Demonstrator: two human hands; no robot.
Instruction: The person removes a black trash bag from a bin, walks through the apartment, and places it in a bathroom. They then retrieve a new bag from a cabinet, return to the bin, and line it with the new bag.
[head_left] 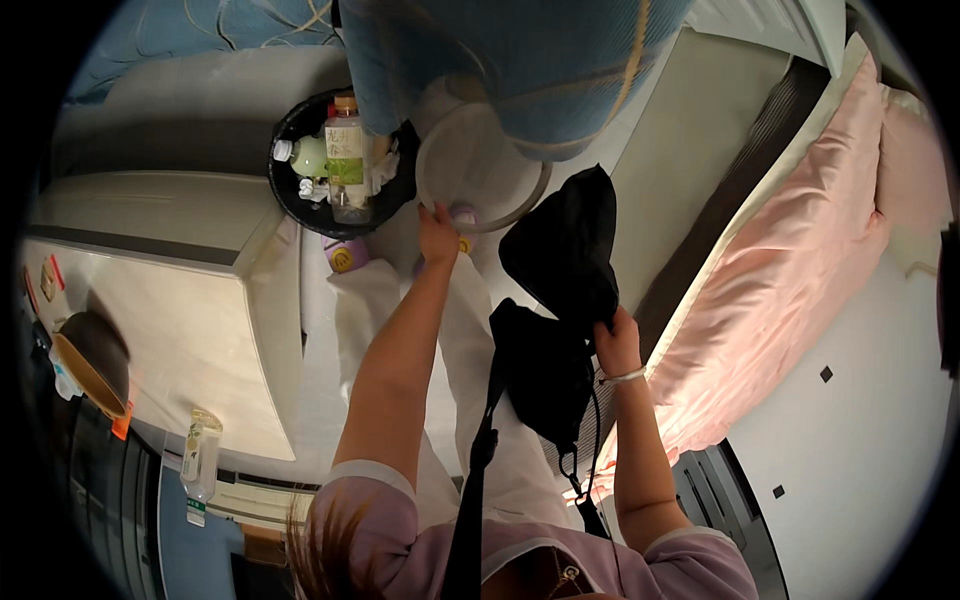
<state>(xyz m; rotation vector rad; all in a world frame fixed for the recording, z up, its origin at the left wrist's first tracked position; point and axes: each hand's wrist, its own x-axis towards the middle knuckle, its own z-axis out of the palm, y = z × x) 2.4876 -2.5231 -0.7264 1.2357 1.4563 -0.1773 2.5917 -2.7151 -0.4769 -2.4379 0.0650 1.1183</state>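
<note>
My left hand is closed on the near rim of a whitish, see-through round bin. The bin is tilted and stands below a blue curtain. In my right hand I grip a limp black bag, which spreads up and left from my fingers toward the bin's right side. Just below it, a black pouch on a strap hangs in front of my body, so the two dark shapes partly merge. Left of the bin stands a black-lined trash can, holding a clear bottle and other waste.
The blue curtain hangs ahead. A bed with pink bedding runs along the right. To the left is a white cabinet with a dark bowl on it. My slippered feet are close to the trash can.
</note>
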